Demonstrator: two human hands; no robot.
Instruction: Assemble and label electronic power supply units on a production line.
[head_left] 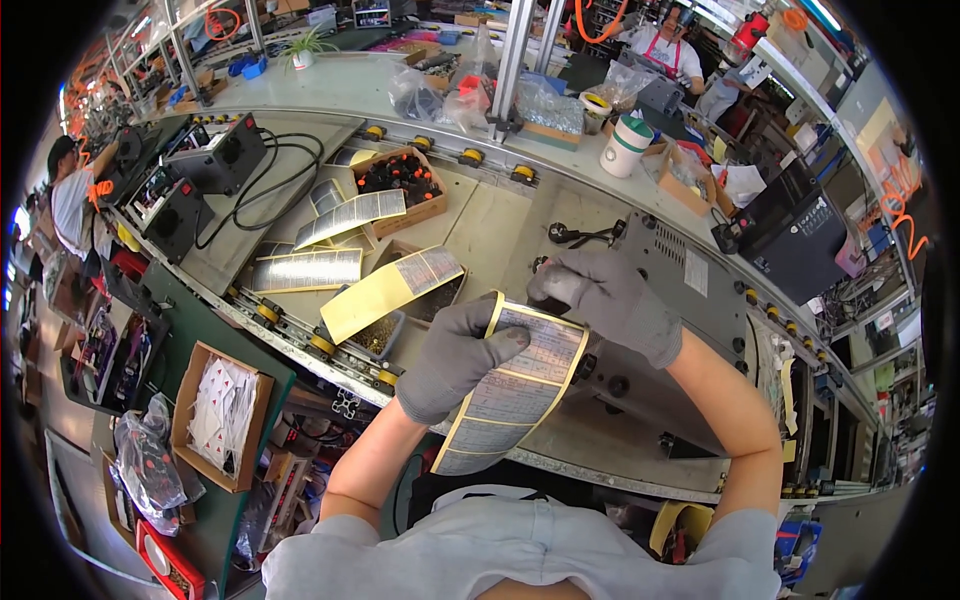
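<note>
My left hand, in a grey glove, grips a strip of silver printed labels on yellow backing, thumb across its face. The strip hangs down toward my body. At its top edge is my gloved right hand, fingers bent and pinched together; whatever lies between the fingertips is hidden. Beyond my left hand, a yellow-backed label sheet lies across small parts boxes, with more label sheets behind it. Partly behind my right hand stands a dark grey machine housing, with a black power plug beside it.
A carton of black and red parts sits past the label sheets. Yellow rollers line the bench edge. Equipment cases and a cable stand far left; a green-lidded canister is far right. Two other people are farther off.
</note>
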